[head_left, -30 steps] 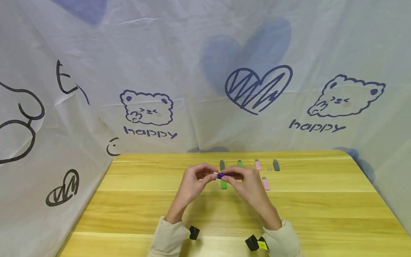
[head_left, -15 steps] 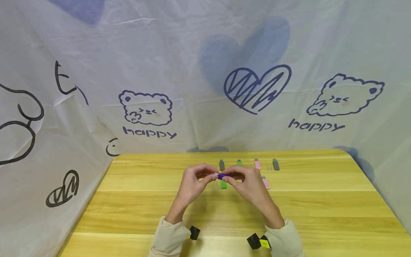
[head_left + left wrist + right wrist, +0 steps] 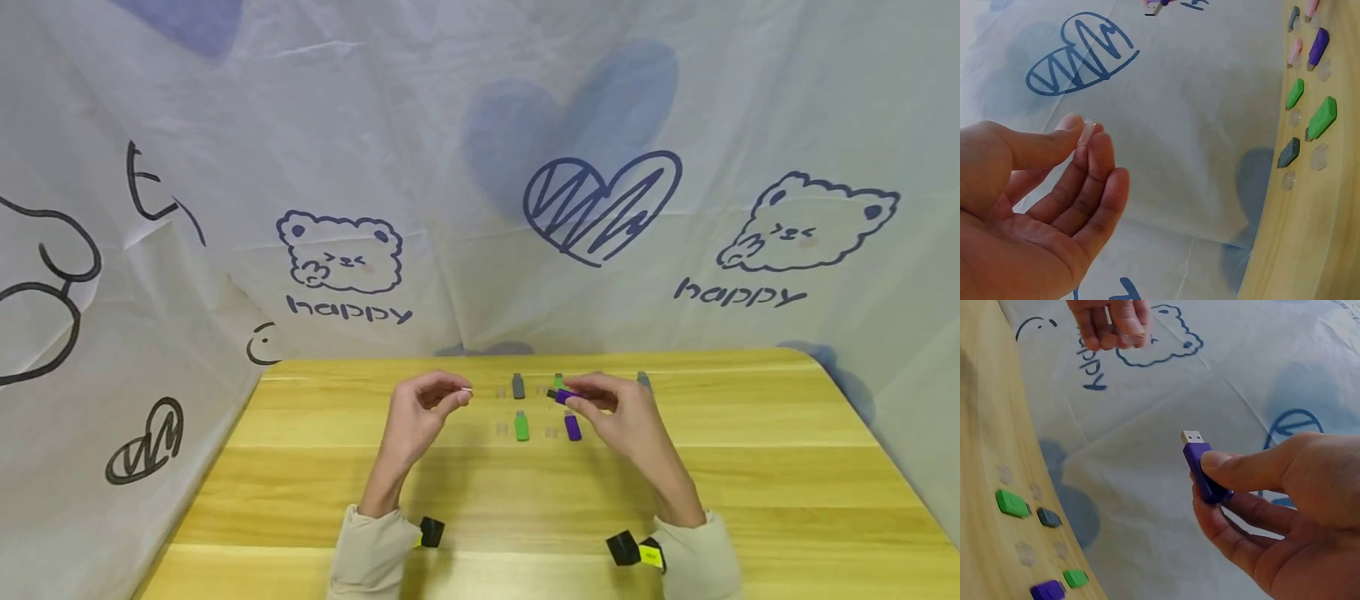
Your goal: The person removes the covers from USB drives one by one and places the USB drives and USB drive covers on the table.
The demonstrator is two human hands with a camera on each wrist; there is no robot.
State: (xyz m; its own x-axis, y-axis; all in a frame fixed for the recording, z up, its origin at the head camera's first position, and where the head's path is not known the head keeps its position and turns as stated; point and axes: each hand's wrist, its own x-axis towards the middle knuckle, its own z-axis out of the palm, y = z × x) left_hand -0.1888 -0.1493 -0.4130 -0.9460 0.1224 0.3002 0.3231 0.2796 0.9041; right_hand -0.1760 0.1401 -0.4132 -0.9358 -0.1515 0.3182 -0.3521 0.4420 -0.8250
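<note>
My left hand (image 3: 415,421) pinches a small clear plastic cap (image 3: 1087,132) between thumb and fingertips, above the table. To its right, my right hand (image 3: 626,417) holds a purple USB stick (image 3: 1200,465) between thumb and fingers, its bare metal plug pointing left. The cap and the stick are apart. Below the hands, a second purple USB stick (image 3: 573,428), a green USB stick (image 3: 522,426) and a grey USB stick (image 3: 518,386) lie on the table. Loose clear caps (image 3: 502,429) lie beside sticks. My right hand partly covers the back row in the head view.
Farther right along the table's back edge lies another grey stick (image 3: 644,380), partly covered. Pink sticks (image 3: 1295,52) show in the left wrist view. Behind the wooden table (image 3: 300,483) hangs a pale cloth (image 3: 465,167) with drawings; it also runs along the left side.
The hands were together at the purple USB stick. Now they have moved apart: the left went left with the clear cap, the right went right with the stick, its plug uncovered.
</note>
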